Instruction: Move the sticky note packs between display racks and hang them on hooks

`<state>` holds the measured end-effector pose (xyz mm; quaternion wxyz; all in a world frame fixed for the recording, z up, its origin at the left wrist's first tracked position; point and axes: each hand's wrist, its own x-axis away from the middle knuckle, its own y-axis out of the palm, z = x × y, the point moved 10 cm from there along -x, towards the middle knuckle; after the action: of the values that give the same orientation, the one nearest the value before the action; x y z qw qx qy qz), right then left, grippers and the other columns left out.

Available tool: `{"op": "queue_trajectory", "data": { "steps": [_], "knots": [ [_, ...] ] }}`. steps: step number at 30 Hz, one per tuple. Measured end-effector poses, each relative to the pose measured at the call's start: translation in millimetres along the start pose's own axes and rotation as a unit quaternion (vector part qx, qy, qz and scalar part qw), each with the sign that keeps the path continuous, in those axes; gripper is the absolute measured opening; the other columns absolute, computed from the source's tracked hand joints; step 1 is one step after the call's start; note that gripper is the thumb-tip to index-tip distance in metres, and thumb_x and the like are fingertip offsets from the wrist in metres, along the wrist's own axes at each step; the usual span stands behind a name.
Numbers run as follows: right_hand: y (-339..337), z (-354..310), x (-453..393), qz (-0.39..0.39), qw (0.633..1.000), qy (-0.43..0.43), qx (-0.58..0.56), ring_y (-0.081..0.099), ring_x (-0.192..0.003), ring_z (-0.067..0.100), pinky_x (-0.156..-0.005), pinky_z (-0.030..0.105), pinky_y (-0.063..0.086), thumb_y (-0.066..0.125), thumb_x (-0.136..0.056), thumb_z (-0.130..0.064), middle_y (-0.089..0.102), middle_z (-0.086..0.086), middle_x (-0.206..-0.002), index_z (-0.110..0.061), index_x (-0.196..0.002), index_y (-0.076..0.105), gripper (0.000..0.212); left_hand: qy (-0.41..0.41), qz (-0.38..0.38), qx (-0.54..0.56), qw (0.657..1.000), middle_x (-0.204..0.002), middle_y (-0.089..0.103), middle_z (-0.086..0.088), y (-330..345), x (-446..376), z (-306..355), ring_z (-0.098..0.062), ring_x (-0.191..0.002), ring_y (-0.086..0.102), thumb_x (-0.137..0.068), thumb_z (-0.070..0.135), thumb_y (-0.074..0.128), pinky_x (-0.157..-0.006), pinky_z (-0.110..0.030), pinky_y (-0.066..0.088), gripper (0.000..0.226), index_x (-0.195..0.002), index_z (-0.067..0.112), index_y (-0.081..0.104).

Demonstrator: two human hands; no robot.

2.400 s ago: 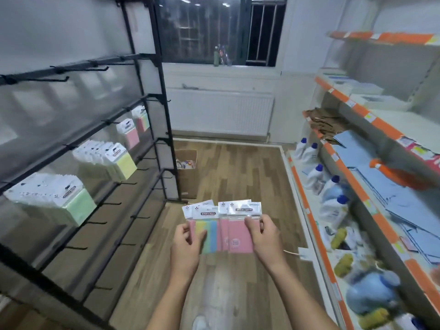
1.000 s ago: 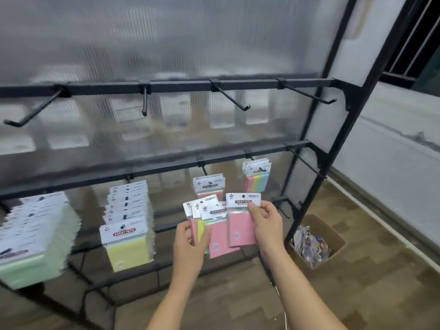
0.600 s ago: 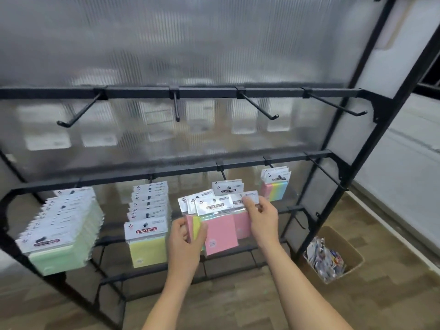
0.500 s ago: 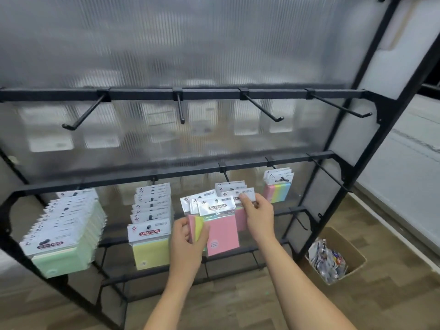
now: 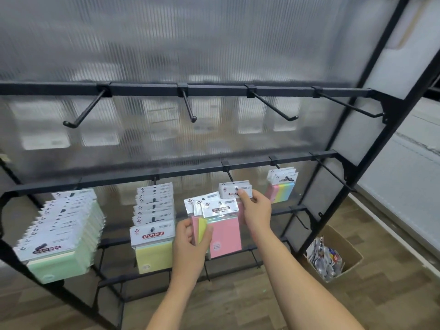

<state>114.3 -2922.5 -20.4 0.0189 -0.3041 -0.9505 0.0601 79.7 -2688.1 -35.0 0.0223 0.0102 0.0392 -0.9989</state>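
Note:
My left hand grips a fanned bunch of sticky note packs, pink in front with a yellow one behind. My right hand pinches the white header card of a pink pack whose hole sits over the tip of a hook on the middle bar. On the same bar hang a row of green packs, a row of yellow packs and rainbow packs.
The black display rack has a frosted back panel. Its upper bar carries several bare hooks. A bare hook juts out at the right of the middle bar. A cardboard box of small items stands on the wooden floor.
I have turned from the aisle to face the rack. My right hand has carried one pink pack up from the bunch to the hook; my left hand keeps holding the others.

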Motion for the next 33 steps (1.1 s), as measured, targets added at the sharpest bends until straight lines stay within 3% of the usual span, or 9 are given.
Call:
{"op": "queue_trajectory", "data": {
  "steps": [4,10,13,16,18,21,23,26,33],
  "knots": [
    [1.2,12.2,-5.0,-0.032,0.997,0.035,-0.059,0.07,-0.077,0.01,-0.059,0.017,0.05,0.064,-0.097,-0.024,0.076,0.002,-0.087,-0.01,-0.094,0.074,0.017,-0.008,0.013,-0.01,1.0,-0.104,0.067,0.016,0.5,-3.3,-3.2,0.015,-0.09,0.06,-0.087,0.031,0.072,-0.076,-0.018,0.048,0.028,-0.107,0.031,0.052],
    [6.2,9.0,-23.2,-0.02,0.999,0.01,0.022,0.061,-0.066,0.015,-0.061,0.029,0.046,0.066,-0.094,-0.027,0.07,0.011,-0.074,-0.003,-0.079,0.068,0.029,0.001,0.028,-0.04,0.999,-0.101,0.067,0.014,9.4,-4.6,0.4,0.018,-0.089,0.058,-0.087,0.03,0.071,-0.069,-0.003,0.045,0.03,-0.11,0.023,0.054],
    [7.5,2.1,-26.1,-0.009,0.999,0.022,0.037,0.061,-0.074,0.008,-0.065,0.022,0.044,0.069,-0.092,-0.024,0.066,-0.006,-0.082,-0.011,-0.091,0.065,0.014,-0.002,0.033,-0.033,0.999,-0.1,0.067,0.014,11.1,-3.3,0.4,0.016,-0.09,0.06,-0.087,0.026,0.071,-0.07,-0.002,0.045,0.027,-0.107,0.024,0.053],
    [-18.0,-2.4,-10.0,0.064,0.998,-0.002,0.019,0.06,-0.093,0.008,-0.07,0.013,0.042,0.071,-0.09,-0.029,0.062,-0.006,-0.101,-0.017,-0.112,0.06,0.028,-0.012,0.039,-0.019,0.999,-0.101,0.066,0.015,11.8,-2.8,-1.3,0.017,-0.09,0.059,-0.086,0.027,0.072,-0.071,-0.003,0.046,0.03,-0.11,0.024,0.053],
    [-20.4,-0.5,10.1,0.042,0.999,-0.008,-0.002,0.062,-0.087,0.006,-0.066,0.013,0.042,0.067,-0.092,-0.042,0.066,-0.004,-0.097,-0.016,-0.105,0.064,0.03,-0.011,0.036,-0.014,0.999,-0.104,0.066,0.016,13.2,-3.5,0.1,0.017,-0.093,0.059,-0.086,0.03,0.072,-0.074,-0.008,0.046,0.034,-0.113,0.023,0.053],
    [4.5,17.9,25.6,-0.078,0.997,0.017,0.004,0.063,-0.071,0.012,-0.062,0.025,0.045,0.066,-0.09,-0.05,0.07,0.007,-0.078,-0.01,-0.082,0.068,0.041,-0.017,0.02,-0.008,1.0,-0.104,0.068,0.015,20.9,-7.6,-5.6,0.01,-0.095,0.063,-0.084,0.033,0.073,-0.083,-0.019,0.049,0.036,-0.112,0.023,0.054],
    [-1.8,16.6,22.6,-0.055,0.998,0.003,-0.002,0.059,-0.063,0.012,-0.061,0.032,0.045,0.066,-0.092,-0.04,0.068,0.007,-0.071,-0.007,-0.077,0.064,0.036,-0.016,0.011,-0.007,1.0,-0.104,0.071,0.011,24.2,-9.7,-7.4,0.002,-0.099,0.065,-0.085,0.03,0.073,-0.086,-0.024,0.05,0.03,-0.109,0.024,0.056],
    [-33.8,8.2,10.1,0.028,0.999,-0.011,-0.042,0.051,-0.056,0.004,-0.053,0.017,0.04,0.063,-0.097,-0.029,0.063,-0.003,-0.066,-0.01,-0.079,0.064,0.025,-0.012,0.021,-0.017,1.0,-0.105,0.068,0.013,19.0,-9.8,-5.6,0.003,-0.102,0.061,-0.089,0.029,0.069,-0.084,-0.018,0.046,0.022,-0.106,0.026,0.056],
    [-15.3,-7.7,-2.2,-0.027,0.997,-0.07,0.014,0.055,-0.061,0.013,-0.056,0.023,0.042,0.06,-0.098,-0.032,0.063,0.007,-0.073,-0.012,-0.079,0.06,0.027,0.003,0.058,-0.018,0.998,-0.096,0.066,0.023,3.1,-10.6,5.9,0.018,-0.088,0.06,-0.09,0.028,0.069,-0.074,-0.015,0.043,0.018,-0.097,0.037,0.054]
  ]
}}
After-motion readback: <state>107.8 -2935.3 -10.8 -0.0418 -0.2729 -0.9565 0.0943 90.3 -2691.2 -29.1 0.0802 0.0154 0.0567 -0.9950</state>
